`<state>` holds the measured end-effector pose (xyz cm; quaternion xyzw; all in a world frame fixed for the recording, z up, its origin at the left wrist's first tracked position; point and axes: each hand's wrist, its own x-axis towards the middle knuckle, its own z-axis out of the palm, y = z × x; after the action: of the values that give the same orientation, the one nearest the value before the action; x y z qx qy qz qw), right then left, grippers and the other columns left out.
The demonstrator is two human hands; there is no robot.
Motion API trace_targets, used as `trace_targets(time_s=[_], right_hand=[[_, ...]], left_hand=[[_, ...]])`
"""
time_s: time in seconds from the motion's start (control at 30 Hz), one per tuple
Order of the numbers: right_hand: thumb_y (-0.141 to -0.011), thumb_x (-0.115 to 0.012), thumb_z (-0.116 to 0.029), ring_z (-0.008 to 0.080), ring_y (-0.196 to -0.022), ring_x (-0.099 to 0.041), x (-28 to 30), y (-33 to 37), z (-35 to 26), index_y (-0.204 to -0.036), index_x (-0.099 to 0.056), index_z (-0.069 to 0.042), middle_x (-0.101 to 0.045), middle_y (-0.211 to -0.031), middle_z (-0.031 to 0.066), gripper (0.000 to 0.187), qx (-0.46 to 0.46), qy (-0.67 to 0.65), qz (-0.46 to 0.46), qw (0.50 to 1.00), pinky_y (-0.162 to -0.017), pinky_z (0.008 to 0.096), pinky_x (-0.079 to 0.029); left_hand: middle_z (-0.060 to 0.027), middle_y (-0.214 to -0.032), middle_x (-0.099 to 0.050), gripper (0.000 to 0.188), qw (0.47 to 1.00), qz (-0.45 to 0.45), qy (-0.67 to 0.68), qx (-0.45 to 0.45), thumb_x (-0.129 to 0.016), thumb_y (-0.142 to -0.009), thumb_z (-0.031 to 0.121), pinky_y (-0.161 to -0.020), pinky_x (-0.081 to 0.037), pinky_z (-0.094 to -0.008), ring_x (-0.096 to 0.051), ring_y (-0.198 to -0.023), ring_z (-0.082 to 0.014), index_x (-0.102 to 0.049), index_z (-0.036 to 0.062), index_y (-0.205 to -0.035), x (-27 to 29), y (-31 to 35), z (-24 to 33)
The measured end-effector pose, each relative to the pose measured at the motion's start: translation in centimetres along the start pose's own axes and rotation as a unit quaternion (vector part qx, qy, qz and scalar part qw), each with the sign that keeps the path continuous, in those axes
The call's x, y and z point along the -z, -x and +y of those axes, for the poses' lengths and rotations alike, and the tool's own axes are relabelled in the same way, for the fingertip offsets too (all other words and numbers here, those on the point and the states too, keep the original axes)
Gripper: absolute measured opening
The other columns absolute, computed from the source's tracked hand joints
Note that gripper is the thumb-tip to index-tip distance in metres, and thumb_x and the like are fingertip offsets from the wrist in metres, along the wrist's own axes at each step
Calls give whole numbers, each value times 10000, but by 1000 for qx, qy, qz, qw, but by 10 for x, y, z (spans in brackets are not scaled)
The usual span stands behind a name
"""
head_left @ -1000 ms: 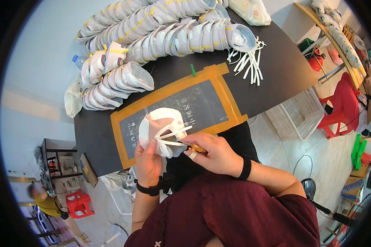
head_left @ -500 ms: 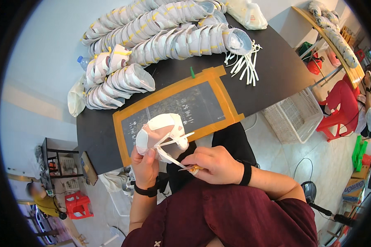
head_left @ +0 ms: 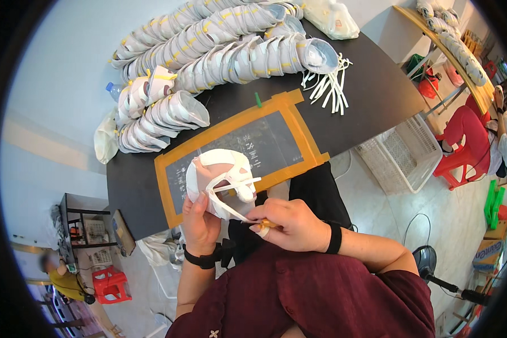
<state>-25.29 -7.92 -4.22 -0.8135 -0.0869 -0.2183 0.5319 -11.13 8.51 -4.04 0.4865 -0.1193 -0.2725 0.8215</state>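
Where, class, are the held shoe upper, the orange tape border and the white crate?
Shoe upper point(head_left: 208, 173), head view: pinkish panel.
Orange tape border point(head_left: 301, 132), head view: right-hand strip.
White crate point(head_left: 384, 168), head view: perforated wall.

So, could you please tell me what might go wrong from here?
The right hand holds a yellow tool close to the lower end of a white strap, so a slip might nick the strap. The left hand grips the white-and-pink shoe upper near its edge, so a sharp tug on that strap might twist it loose.
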Motion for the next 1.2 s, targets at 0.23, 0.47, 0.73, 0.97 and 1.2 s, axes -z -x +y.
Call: trace_targets(time_s=[0.23,0.47,0.73,0.97,1.2], right_hand=[[-890,-672,-163,226,-740,-601,-2,-3,11,-970,-614,-62,-608,-815,98,141,-132,-194,3,972,-675,317,-477],[-852,-717,-141,194,-814,-566,56,-43,13,-913,-654,-55,-574,-845,54,123,-82,-130,12,988,-740,307,-468],[-876,-689,-144,146,-827,-541,77,-54,47,-925,-664,-35,-562,-858,20,122,-121,-76,-42,989,-763,287,-450],[-922,-627,-178,38,-754,-486,87,-53,58,-990,-662,-34,-584,-842,-52,163,-295,-291,-133,900,-678,215,-414],[-902,-630,-172,14,-720,-447,84,-53,76,-989,-675,-73,-569,-842,-72,140,-331,-321,-171,871,-619,187,-357]], left_hand=[[-129,-1247,-586,498,1000,-12,-12,8,-582,-910,144,-999,-452,-392,-581,-1137,-242,-427,3,-1362,-6,-7,0],[-139,-1228,-607,492,999,-26,1,22,-595,-912,132,-970,-478,-388,-606,-1105,-255,-441,-1,-1359,-3,-15,2],[-80,-1190,-618,461,999,-19,17,42,-621,-908,169,-839,-489,-305,-601,-1022,-180,-480,39,-1326,-16,-16,4],[-70,-1180,-618,433,998,-3,1,56,-608,-913,138,-844,-486,-302,-600,-1014,-170,-487,36,-1316,-18,-18,8],[-81,-1184,-623,423,996,18,-13,82,-603,-921,151,-884,-490,-326,-604,-1040,-185,-495,30,-1312,-8,-18,7]])
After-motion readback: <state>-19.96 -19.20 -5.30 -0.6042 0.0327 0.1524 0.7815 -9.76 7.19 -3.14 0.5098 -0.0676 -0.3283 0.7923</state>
